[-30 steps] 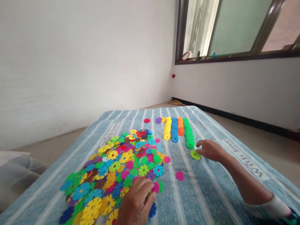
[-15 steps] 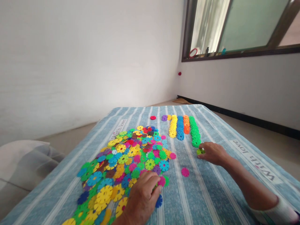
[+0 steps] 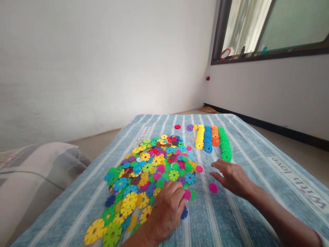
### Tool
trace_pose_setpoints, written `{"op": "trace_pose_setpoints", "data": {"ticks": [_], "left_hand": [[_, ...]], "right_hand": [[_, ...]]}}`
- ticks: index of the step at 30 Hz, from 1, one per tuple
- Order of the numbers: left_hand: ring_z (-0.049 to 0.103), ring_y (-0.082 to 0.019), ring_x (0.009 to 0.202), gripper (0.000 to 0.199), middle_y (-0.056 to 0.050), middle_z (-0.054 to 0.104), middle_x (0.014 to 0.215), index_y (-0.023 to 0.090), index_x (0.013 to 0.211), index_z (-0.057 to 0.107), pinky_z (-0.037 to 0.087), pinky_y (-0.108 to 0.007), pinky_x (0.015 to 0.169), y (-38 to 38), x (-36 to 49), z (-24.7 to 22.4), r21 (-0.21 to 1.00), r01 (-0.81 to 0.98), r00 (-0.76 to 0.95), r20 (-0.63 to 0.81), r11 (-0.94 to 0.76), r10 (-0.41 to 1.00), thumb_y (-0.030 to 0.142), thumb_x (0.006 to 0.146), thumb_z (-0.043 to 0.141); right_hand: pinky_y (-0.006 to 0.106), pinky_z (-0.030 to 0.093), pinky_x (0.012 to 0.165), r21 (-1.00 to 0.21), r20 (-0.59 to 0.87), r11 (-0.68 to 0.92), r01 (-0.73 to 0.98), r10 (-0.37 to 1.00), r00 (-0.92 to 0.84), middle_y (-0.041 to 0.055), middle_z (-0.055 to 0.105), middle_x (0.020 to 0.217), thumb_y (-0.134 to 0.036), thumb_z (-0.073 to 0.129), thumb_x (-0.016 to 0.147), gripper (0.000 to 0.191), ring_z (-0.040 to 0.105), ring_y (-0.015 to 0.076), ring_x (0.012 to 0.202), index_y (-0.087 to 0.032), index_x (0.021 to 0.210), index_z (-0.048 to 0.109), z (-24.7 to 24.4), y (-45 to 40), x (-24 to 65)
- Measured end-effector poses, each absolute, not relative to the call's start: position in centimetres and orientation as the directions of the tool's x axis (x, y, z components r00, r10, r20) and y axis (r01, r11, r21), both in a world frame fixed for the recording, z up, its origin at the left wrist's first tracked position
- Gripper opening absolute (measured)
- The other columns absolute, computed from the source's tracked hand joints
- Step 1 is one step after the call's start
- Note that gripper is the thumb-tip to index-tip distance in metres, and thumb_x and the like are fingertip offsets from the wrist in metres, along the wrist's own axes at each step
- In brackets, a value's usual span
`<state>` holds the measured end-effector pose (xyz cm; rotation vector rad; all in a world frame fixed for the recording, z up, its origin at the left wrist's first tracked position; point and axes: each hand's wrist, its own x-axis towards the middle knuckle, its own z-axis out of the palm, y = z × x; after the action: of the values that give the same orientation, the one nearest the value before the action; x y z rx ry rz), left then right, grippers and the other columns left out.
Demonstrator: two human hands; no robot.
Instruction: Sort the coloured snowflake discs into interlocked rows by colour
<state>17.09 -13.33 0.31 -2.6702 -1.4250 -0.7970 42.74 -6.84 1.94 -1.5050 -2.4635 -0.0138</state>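
Observation:
My left hand [image 3: 168,207] rests over the right edge of a mixed pile of plastic snowflake discs [image 3: 147,167]. Its fingers are curled, and what they hold, if anything, is hidden. A pink disc [image 3: 187,194] shows right beside those fingertips. My right hand [image 3: 232,176] hovers just below the green row of overlapping discs [image 3: 225,142], thumb and fingers apart with nothing seen between them. Left of that row lie an orange row [image 3: 215,136], a blue row [image 3: 208,140] and a yellow row [image 3: 199,138]. A loose pink disc [image 3: 213,187] lies between my hands.
Farther back are a single red disc [image 3: 177,126], a purple disc [image 3: 189,127] and a yellow-orange one [image 3: 195,127]. A striped blue cloth [image 3: 246,212] covers the table. Draped fabric [image 3: 48,171] stands off the left edge. Walls and a window [image 3: 259,31] are beyond.
My right hand has opened and drawn left from the end of the green row; the light green disc it pinched is out of sight. My left hand stays by the pile. The view has turned left.

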Motion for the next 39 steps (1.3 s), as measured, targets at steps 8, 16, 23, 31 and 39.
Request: {"op": "trace_pose_setpoints", "data": {"ticks": [8, 16, 23, 31, 39], "left_hand": [[0.057, -0.021, 0.082, 0.009, -0.005, 0.062, 0.085, 0.017, 0.077, 0.058, 0.052, -0.037, 0.074, -12.6, 16.0, 0.5, 0.156, 0.856, 0.413, 0.368, -0.493, 0.833, 0.009, 0.080, 0.055], [0.058, -0.023, 0.089, 0.006, -0.006, 0.063, 0.088, 0.016, 0.079, 0.061, 0.050, -0.040, 0.082, -11.6, 14.7, 1.4, 0.164, 0.892, 0.383, 0.220, -0.421, 0.897, 0.014, 0.083, 0.057], [0.059, -0.024, 0.090, 0.006, -0.007, 0.063, 0.089, 0.015, 0.081, 0.061, 0.050, -0.039, 0.082, -10.7, 13.3, 2.0, 0.170, 0.862, 0.458, 0.144, -0.478, 0.877, 0.017, 0.084, 0.057], [0.060, -0.023, 0.095, 0.008, -0.006, 0.065, 0.095, 0.017, 0.086, 0.062, 0.047, -0.039, 0.090, -10.0, 11.9, 2.0, 0.238, 0.845, 0.453, 0.161, -0.480, 0.877, 0.017, 0.078, 0.064], [0.058, -0.025, 0.104, 0.031, -0.008, 0.066, 0.108, 0.018, 0.102, 0.063, 0.043, -0.042, 0.098, -9.9, 11.2, 1.7, 0.333, 0.820, 0.428, 0.185, -0.466, 0.885, 0.015, 0.071, 0.065]], "right_hand": [[0.030, 0.037, 0.069, -0.039, 0.297, 0.638, 0.769, 0.742, -0.601, 0.0042, 0.058, 0.080, -0.023, 0.048, 0.092, 0.018, 0.052, 0.0184, 0.078, -0.018, 0.076, 0.056, -0.6, -8.3, 39.3], [0.030, 0.033, 0.069, -0.083, 0.358, 0.623, 0.777, 0.747, -0.560, 0.0029, 0.054, 0.078, -0.019, 0.047, 0.092, 0.019, 0.048, 0.0171, 0.077, -0.018, 0.074, 0.054, -0.8, -8.4, 39.1], [0.030, 0.033, 0.070, -0.101, 0.353, 0.581, 0.808, 0.780, -0.517, 0.0030, 0.054, 0.078, -0.020, 0.047, 0.092, 0.019, 0.048, 0.0175, 0.077, -0.018, 0.075, 0.055, -1.1, -8.4, 38.7], [0.030, 0.034, 0.072, -0.104, 0.356, 0.517, 0.849, 0.817, -0.454, 0.0041, 0.055, 0.079, -0.020, 0.046, 0.092, 0.019, 0.050, 0.0183, 0.080, -0.018, 0.075, 0.056, -1.3, -8.8, 38.1], [0.029, 0.034, 0.071, -0.091, 0.362, 0.423, 0.902, 0.858, -0.365, 0.0034, 0.057, 0.079, -0.022, 0.049, 0.091, 0.019, 0.052, 0.0180, 0.080, -0.019, 0.073, 0.057, -1.2, -8.9, 37.0]]}}
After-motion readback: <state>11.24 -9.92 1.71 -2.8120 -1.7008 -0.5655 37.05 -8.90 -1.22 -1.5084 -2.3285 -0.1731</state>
